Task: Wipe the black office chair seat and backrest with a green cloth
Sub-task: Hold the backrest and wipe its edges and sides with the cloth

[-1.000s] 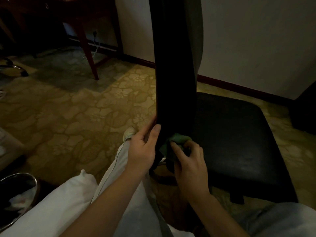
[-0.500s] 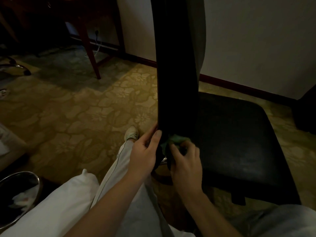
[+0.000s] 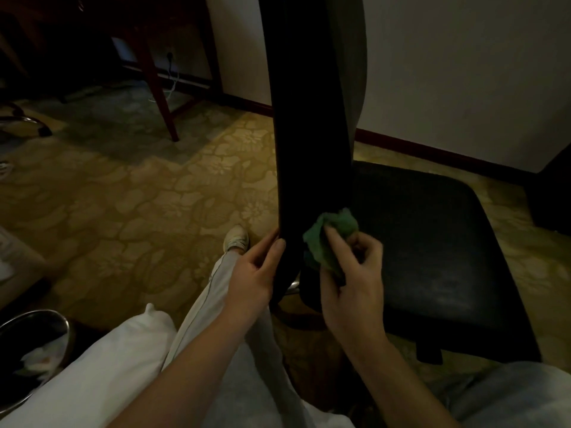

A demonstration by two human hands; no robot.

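Now, green cloth (image 3: pixel 335 233) in right hand (image 3: pixel 352 282).

The left hand (image 3: pixel 255 274) grips the near edge of the upright black backrest (image 3: pixel 312 125) low down. Just beside it, the right hand (image 3: pixel 352 285) pinches a bunched green cloth (image 3: pixel 332 239) against the backrest, above the black seat (image 3: pixel 438 242). A shoe (image 3: pixel 236 240) rests on patterned carpet (image 3: pixel 123 196).

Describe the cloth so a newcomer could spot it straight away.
Find the tall black backrest rising through the middle of the view. At its lower end, beside the seat, the right hand pinches a bunched cloth. It is the only green thing among black upholstery.
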